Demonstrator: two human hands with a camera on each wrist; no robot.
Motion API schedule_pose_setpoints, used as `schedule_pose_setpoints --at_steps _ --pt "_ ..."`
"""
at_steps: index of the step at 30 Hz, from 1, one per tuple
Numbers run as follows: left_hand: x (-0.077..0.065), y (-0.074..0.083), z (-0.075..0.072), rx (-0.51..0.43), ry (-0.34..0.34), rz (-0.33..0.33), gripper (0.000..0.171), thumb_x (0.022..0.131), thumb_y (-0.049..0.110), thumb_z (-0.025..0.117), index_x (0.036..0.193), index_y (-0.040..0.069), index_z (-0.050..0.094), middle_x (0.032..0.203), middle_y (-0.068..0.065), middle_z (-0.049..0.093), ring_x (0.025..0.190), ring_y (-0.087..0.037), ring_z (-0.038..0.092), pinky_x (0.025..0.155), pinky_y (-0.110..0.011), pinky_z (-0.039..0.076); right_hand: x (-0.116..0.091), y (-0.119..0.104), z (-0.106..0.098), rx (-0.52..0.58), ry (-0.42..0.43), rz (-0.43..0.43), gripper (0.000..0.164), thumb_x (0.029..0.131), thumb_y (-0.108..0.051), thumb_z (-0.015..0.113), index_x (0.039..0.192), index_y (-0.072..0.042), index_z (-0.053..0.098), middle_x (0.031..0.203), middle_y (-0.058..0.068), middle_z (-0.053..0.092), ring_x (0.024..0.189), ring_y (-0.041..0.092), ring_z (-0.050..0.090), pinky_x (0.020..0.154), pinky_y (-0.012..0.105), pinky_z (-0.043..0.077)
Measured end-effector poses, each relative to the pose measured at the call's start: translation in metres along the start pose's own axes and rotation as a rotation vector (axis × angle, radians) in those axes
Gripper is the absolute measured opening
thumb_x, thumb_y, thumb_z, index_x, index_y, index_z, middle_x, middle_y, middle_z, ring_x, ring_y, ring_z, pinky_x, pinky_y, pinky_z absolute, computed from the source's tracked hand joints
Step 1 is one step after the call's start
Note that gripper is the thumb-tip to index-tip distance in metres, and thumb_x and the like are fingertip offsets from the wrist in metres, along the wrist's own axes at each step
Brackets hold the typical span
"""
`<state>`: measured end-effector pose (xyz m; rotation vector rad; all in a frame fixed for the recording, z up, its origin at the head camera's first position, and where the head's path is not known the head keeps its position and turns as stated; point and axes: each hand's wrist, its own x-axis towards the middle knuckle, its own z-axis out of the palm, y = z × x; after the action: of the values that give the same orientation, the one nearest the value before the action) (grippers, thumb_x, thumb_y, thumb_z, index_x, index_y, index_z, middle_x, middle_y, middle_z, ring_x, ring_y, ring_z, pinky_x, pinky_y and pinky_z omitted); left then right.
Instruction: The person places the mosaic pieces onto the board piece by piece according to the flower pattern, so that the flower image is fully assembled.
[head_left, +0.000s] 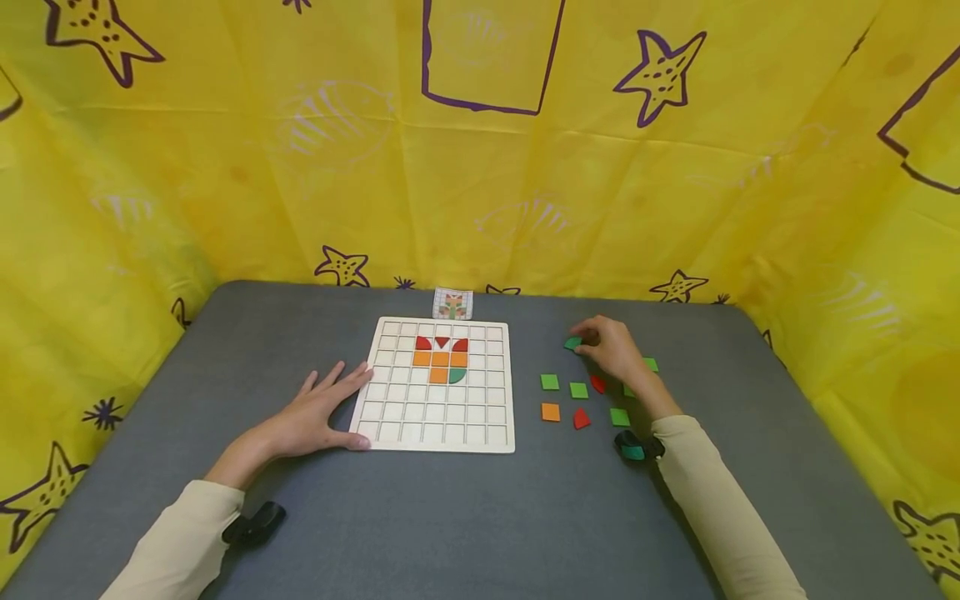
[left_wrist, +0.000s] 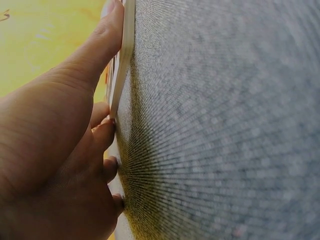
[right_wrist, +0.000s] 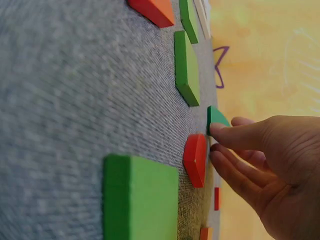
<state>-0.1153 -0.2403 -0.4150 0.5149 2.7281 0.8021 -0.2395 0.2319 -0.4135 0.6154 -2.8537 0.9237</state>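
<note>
Dark-green quarter-round tile [head_left: 573,342]: pinched in your right hand [head_left: 613,354]; a slack grip could drop it. Grid board [head_left: 435,413]: touching your spread left hand [head_left: 311,421]; a stray push could skew it.

Yellow cloth [head_left: 247,192] round a grey tabletop [head_left: 450,525]

The tabletop runs under the left hand [head_left: 311,417] and the right hand [head_left: 611,350]. Creased cloth hangs beyond both and stands along their outer sides. Beyond the left hand is a printed starfish [head_left: 342,266], with a pale fish outline [head_left: 337,121] above it; a spiky purple print [head_left: 103,414] sits to that hand's left. Past the right hand, rightward, is a second starfish [head_left: 678,287].
</note>
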Motion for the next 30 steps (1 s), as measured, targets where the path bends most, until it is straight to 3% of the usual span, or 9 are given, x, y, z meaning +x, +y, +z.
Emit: schedule_pose_setpoints --at_steps 15,24,30 --pt "0.000 0.000 -0.002 -0.003 -0.008 -0.028 0.110 0.071 0.059 0.079 0.156 0.015 0.026 0.162 -0.012 0.019 0.147 -0.046 0.002 0.112 -0.067 -0.006 0.007 -0.015 0.002 0.062 -0.001 -0.118 0.021 0.083 0.006 0.073 0.104 0.003 0.071 0.099 0.017 0.069 0.089 0.031 0.067 0.078 0.045 0.056" --pt "0.000 0.001 -0.002 -0.008 -0.011 -0.004 0.110 0.071 0.058 0.079 0.156 0.014 0.026 0.162 -0.013 0.020 0.147 -0.047 0.002 0.112 -0.066 -0.006 0.015 -0.029 0.003 0.066 0.020 -0.093 0.017 0.085 0.005 0.071 0.102 0.003 0.073 0.096 0.015 0.072 0.087 0.029 0.068 0.079 0.045 0.057" --pt "-0.001 0.000 -0.001 -0.006 -0.004 0.009 0.109 0.071 0.058 0.079 0.156 0.013 0.027 0.162 -0.014 0.020 0.147 -0.047 0.003 0.112 -0.066 -0.006 0.021 -0.038 0.008 0.081 0.022 -0.131 0.017 0.085 0.006 0.071 0.102 0.004 0.072 0.096 0.015 0.073 0.088 0.030 0.068 0.079 0.044 0.057"
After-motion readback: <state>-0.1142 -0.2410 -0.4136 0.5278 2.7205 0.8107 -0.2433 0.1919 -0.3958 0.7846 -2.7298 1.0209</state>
